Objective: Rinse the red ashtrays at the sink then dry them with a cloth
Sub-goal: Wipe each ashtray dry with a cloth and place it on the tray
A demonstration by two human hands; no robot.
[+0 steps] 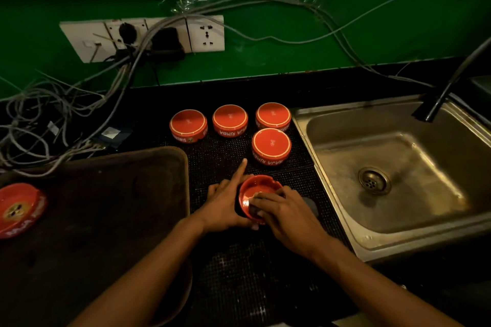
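My left hand [225, 202] grips a red ashtray [252, 188] by its left side, tilted toward me, index finger pointing straight out. My right hand [281, 211] presses a small pale cloth [256, 197] into the ashtray's bowl, fingers curled over it. Both hands work above the black mat [220, 156], just left of the sink [393, 167]. Several red ashtrays stand upside down on the mat behind: one at the left [188, 125], one in the middle [230, 119], one at the right [273, 115] and one nearer to me [271, 146]. Another red ashtray [20, 208] lies face up at the far left.
A dark brown tray [106, 194] fills the counter on the left. The steel sink has a drain [374, 180] and a dark tap [441, 98] reaching over its back right. A socket panel [143, 36] and a tangle of loose cables [53, 119] hang along the green wall.
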